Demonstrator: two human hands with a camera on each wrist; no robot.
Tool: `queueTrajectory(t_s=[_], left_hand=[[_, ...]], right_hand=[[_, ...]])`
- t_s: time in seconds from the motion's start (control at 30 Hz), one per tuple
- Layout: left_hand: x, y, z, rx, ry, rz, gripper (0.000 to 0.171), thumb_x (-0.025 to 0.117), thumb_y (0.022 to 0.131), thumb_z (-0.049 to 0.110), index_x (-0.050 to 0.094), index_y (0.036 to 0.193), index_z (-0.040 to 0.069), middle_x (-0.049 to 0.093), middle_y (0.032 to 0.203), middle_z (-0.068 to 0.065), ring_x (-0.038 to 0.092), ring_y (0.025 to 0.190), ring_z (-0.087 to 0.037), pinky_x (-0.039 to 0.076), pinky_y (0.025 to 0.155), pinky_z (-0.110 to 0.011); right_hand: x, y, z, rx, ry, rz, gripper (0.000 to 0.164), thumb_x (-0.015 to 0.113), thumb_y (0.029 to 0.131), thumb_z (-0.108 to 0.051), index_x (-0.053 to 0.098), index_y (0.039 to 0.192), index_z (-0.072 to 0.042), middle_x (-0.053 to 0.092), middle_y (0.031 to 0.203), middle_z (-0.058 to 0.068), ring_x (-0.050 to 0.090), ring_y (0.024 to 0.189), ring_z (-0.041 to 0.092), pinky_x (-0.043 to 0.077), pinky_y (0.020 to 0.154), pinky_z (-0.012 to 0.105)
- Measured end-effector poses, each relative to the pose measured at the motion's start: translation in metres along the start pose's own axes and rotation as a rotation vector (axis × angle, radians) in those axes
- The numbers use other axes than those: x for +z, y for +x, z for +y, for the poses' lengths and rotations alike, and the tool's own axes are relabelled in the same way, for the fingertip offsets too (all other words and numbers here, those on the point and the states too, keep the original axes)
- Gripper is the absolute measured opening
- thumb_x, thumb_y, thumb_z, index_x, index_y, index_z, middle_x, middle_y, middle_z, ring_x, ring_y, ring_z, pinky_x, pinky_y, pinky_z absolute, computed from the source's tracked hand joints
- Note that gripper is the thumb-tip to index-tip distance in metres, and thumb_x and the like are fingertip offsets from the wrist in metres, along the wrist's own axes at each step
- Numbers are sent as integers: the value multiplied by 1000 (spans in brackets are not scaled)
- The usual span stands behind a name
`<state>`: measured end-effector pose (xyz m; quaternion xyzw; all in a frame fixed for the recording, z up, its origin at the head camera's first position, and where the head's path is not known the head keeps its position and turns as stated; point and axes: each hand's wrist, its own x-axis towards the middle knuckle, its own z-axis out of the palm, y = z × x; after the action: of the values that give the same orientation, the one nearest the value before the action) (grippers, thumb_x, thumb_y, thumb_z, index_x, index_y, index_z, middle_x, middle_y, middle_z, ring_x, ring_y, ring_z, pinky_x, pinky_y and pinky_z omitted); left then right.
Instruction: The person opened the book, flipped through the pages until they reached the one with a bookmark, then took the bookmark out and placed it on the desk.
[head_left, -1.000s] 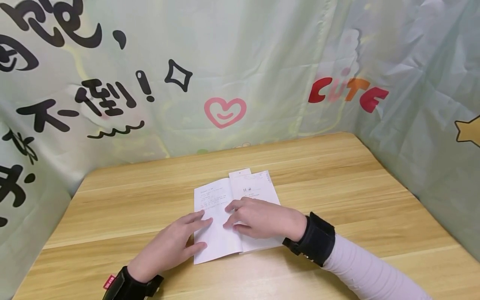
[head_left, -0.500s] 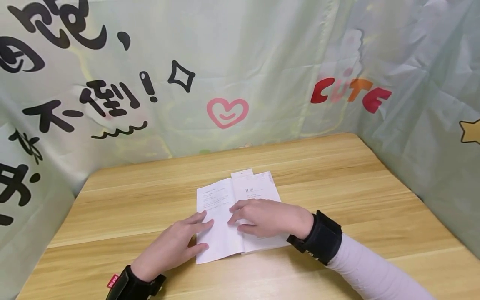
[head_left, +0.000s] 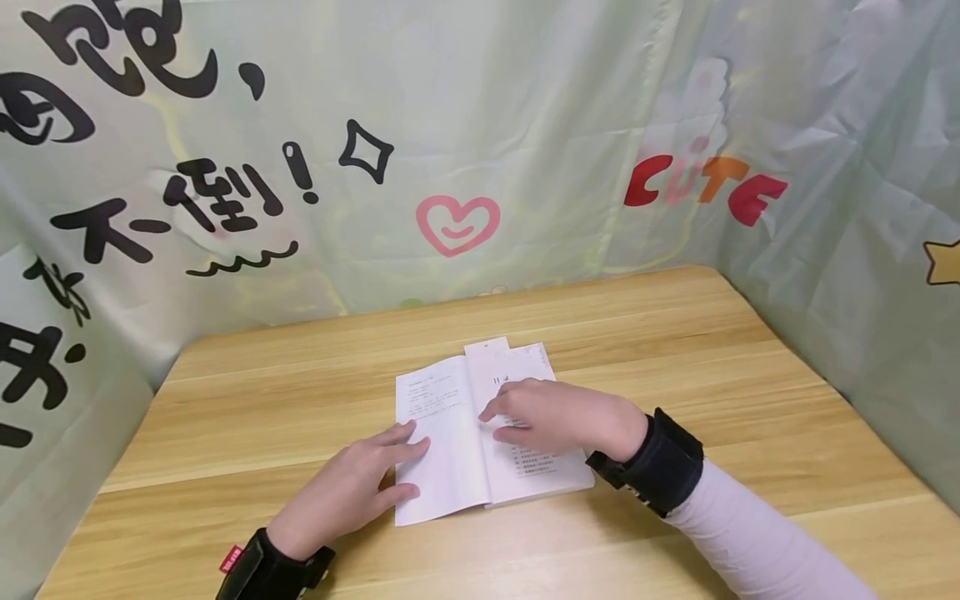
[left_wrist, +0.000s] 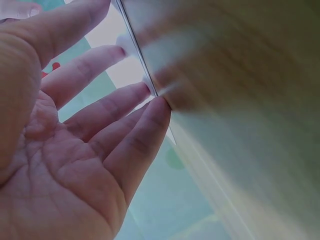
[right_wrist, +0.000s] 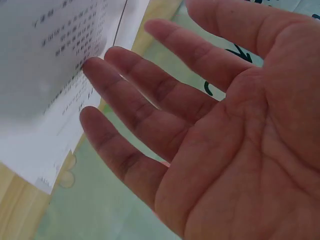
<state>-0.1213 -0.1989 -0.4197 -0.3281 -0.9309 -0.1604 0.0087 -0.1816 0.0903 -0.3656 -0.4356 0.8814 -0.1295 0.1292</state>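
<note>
An open book with white printed pages lies on the wooden table, its spine running away from me. My left hand rests its spread fingertips on the left page near the outer edge; the left wrist view shows the fingers extended at the book's edge. Over the right page hovers my right hand, fingers loosely bent, holding nothing. In the right wrist view its relaxed fingers lie close to the printed page. A pale bookmark-like slip sticks out past the book's top edge.
The wooden table extends around the book on all sides. A pale green printed curtain hangs behind and along both sides of the table. Black straps sit on both wrists.
My right hand has moved right and slightly up, off the middle crease and over the right page, uncovering more of its print. The left hand stays on the left page.
</note>
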Motion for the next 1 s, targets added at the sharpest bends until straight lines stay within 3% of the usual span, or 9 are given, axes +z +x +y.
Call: queueTrajectory(t_s=[0.23, 0.4, 0.57, 0.77, 0.87, 1.0], left_hand=[[0, 1, -1, -4, -10, -5, 53, 75, 83, 31, 63, 131, 10, 50, 137, -17, 48, 124, -25, 44, 96, -39], [-1, 1, -1, -10, -9, -16, 53, 74, 84, 31, 62, 131, 10, 50, 138, -16, 47, 125, -25, 43, 96, -39], [-1, 0, 0, -13, -14, -14, 53, 74, 84, 31, 62, 132, 11, 50, 138, -15, 47, 125, -24, 44, 96, -39], [-1, 0, -1, -15, -15, -13, 54, 74, 84, 32, 62, 132, 11, 50, 137, -15, 48, 124, -24, 44, 95, -39], [0, 0, -2, -13, -13, -14, 54, 74, 84, 32, 62, 132, 11, 50, 138, -15, 48, 124, -25, 45, 95, -39], [1, 0, -3, -13, -17, -12, 54, 74, 84, 33, 62, 132, 11, 50, 138, -15, 47, 125, -24, 45, 95, -39]], right_hand=[[-5, -4, 8, 64, -21, -12, 24, 58, 97, -22, 71, 111, -7, 64, 99, 1, 55, 84, 10, 47, 80, 27], [-8, -6, 17, 109, 3, -9, 21, 59, 97, -20, 65, 79, -13, 40, 66, -5, 37, 58, 8, 38, 59, 23], [-10, -8, 28, 172, -21, 6, 36, 61, 95, -22, 48, 62, -18, 27, 60, -6, 28, 52, 7, 30, 53, 21], [-17, -13, 36, 265, -16, 3, 44, 65, 92, -23, 37, 58, -18, 24, 59, -6, 26, 51, 8, 25, 50, 22], [-20, -16, 41, 317, -6, 5, 34, 67, 91, -23, 51, 62, -16, 36, 61, -6, 32, 53, 9, 28, 51, 23], [-21, -17, 50, 380, -19, -5, 16, 68, 90, -26, 69, 81, -13, 54, 75, -2, 43, 59, 12, 33, 54, 25]])
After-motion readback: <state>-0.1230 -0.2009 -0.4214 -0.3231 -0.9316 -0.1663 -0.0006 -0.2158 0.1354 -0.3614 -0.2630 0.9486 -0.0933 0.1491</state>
